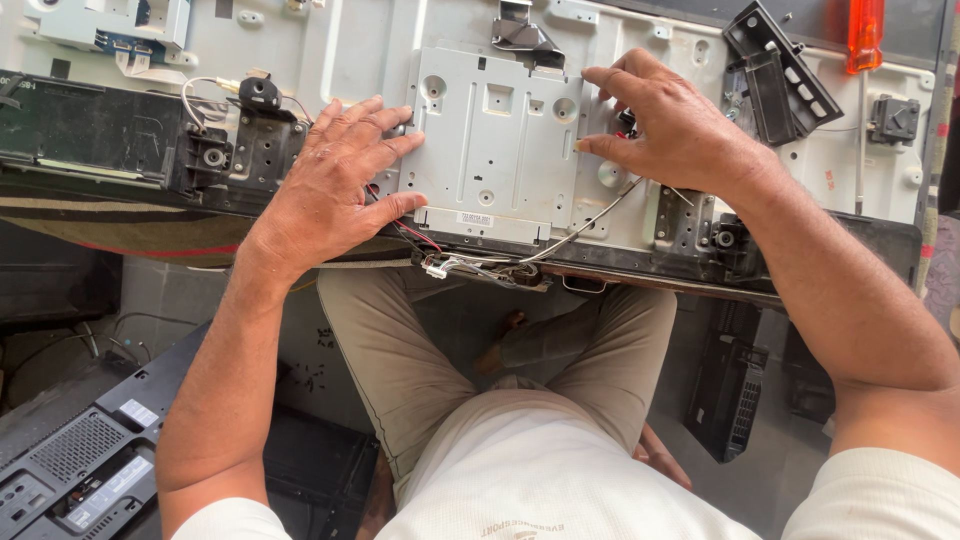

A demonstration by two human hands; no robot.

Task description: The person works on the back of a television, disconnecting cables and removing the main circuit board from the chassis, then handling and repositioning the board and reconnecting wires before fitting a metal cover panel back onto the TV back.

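While both hands rest on grey metal shield plate, at centre of opened screen chassis across our lap, we judge plate being seated or freed. Left hand: grip spread flat on plate's 9 o'clock edge. Right hand: grip pinching plate's 3 o'clock edge beside wires. Next move likely needs even lift. Small white label at plate's 6 o'clock; orange-handled screwdriver at 2 o'clock.

A metal plate lies on the opened panel between the left hand and right hand, a screwdriver farther right.
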